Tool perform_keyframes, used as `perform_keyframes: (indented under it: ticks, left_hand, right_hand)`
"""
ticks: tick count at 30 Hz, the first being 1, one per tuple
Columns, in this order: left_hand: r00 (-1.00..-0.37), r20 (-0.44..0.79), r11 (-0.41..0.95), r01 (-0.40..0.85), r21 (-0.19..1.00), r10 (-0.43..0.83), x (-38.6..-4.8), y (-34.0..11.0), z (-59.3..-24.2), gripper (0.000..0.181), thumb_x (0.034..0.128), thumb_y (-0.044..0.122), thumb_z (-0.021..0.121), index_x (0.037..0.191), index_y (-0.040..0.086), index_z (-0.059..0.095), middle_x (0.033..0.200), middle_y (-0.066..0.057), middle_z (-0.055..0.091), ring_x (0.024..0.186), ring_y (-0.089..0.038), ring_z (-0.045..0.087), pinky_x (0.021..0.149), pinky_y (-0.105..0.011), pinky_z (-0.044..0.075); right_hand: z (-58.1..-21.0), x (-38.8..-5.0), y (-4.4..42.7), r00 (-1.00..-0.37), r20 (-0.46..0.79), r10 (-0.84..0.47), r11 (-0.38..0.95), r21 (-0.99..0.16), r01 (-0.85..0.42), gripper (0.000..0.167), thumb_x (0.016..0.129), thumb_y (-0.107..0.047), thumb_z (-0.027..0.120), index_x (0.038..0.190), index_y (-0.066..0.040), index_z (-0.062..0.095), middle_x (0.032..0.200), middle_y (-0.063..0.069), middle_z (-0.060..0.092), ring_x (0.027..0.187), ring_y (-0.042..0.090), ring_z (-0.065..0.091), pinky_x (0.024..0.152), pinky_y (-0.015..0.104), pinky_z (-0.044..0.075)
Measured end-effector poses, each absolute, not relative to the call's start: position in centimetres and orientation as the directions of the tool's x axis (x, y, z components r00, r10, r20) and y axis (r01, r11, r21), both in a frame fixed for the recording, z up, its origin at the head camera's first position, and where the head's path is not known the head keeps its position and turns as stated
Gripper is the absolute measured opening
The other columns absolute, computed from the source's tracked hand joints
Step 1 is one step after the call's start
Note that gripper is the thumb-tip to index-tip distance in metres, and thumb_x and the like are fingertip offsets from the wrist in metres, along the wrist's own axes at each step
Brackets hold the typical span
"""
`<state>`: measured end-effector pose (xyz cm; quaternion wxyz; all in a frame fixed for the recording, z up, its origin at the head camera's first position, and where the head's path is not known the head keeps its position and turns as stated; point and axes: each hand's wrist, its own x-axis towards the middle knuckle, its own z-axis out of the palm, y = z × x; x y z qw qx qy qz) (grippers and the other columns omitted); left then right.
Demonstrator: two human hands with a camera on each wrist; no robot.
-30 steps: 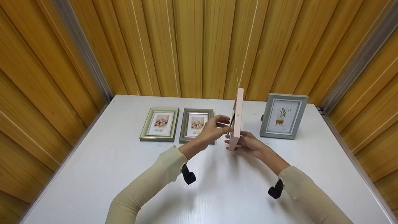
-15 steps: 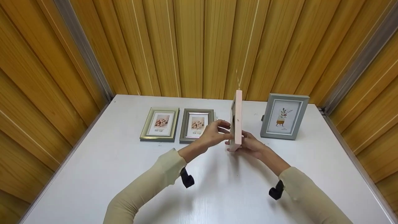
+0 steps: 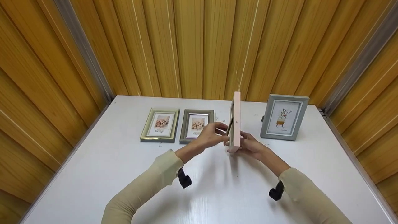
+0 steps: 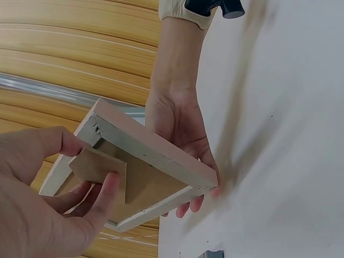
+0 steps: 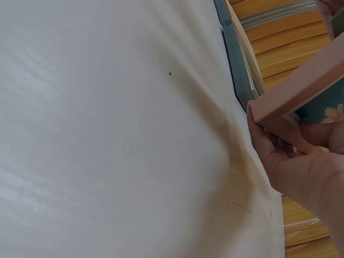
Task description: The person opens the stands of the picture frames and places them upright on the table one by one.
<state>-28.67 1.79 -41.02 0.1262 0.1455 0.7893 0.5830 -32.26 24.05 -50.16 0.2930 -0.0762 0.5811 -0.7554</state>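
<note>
A pink picture frame stands on edge above the table, seen almost side-on in the head view. My right hand grips its lower part, thumb over the front border beside a flower picture. On the frame's brown back, in the left wrist view, a brown support flap sticks out at an angle. My left hand pinches this flap between thumb and fingers. How the flap joins the backing is hidden by the fingers.
Two frames, one gold-rimmed and one grey-brown, lie flat at the left on the white table. A grey-green frame stands upright at the right. Behind rises a yellow wood-patterned wall.
The pink frame has come down a little and turned more upright. My left hand has shifted slightly down and left, and the flap now shows swung out from the frame's back.
</note>
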Motion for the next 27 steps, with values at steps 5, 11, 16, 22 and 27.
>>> perform_keyframes:
  ticks: [5,11,16,22,27]
  left_hand:
    - [-0.937,-0.008,0.292,0.101,0.951,0.349,-28.9,1.3,-41.0,0.038,0.0823,0.006,0.071,0.119,-0.001,0.069,0.116,-0.015,0.072,0.105,-0.023,0.069,0.079,-0.024,0.054]
    - [-0.945,0.022,0.320,0.132,0.938,0.326,-29.3,0.5,-41.0,0.033,0.0862,0.004,0.063,0.118,0.000,0.071,0.112,-0.016,0.073,0.097,-0.019,0.067,0.078,-0.022,0.052]
    - [-0.940,0.027,0.347,0.152,0.926,0.339,-29.6,-0.2,-41.0,0.033,0.0895,0.004,0.059,0.121,0.002,0.071,0.113,-0.016,0.072,0.094,-0.017,0.063,0.077,-0.022,0.049]
    - [-0.932,0.017,0.355,0.154,0.922,0.361,-29.6,-0.7,-40.7,0.035,0.0914,0.006,0.057,0.124,0.002,0.069,0.114,-0.016,0.070,0.096,-0.017,0.060,0.078,-0.023,0.048]
    - [-0.926,0.017,0.369,0.166,0.915,0.376,-29.8,-0.8,-40.5,0.037,0.0907,0.005,0.056,0.126,0.001,0.068,0.116,-0.017,0.070,0.097,-0.018,0.061,0.076,-0.022,0.048]
  right_hand:
    - [-50.1,-32.2,24.3,-0.813,-0.229,-0.535,-0.145,-0.923,0.355,0.064,0.107,-0.004,0.044,0.160,0.001,0.010,0.135,0.013,0.065,0.119,0.024,0.067,0.103,0.048,0.054]
    - [-49.9,-32.1,24.5,-0.810,-0.232,-0.539,-0.152,-0.919,0.364,0.068,0.105,0.000,0.045,0.161,0.000,0.007,0.143,0.016,0.059,0.120,0.024,0.066,0.109,0.056,0.048]
    - [-50.0,-32.0,24.5,-0.806,-0.231,-0.545,-0.142,-0.922,0.360,0.064,0.106,-0.001,0.043,0.161,0.001,0.009,0.143,0.016,0.059,0.119,0.024,0.067,0.107,0.053,0.051]
    - [-49.9,-31.9,24.6,-0.795,-0.216,-0.568,-0.124,-0.932,0.342,0.061,0.108,-0.004,0.040,0.160,0.001,0.009,0.143,0.017,0.056,0.118,0.022,0.067,0.106,0.049,0.053]
    - [-49.8,-32.0,24.9,-0.796,-0.208,-0.569,-0.126,-0.934,0.334,0.064,0.107,-0.003,0.043,0.160,0.002,0.009,0.141,0.014,0.059,0.118,0.021,0.067,0.107,0.050,0.051]
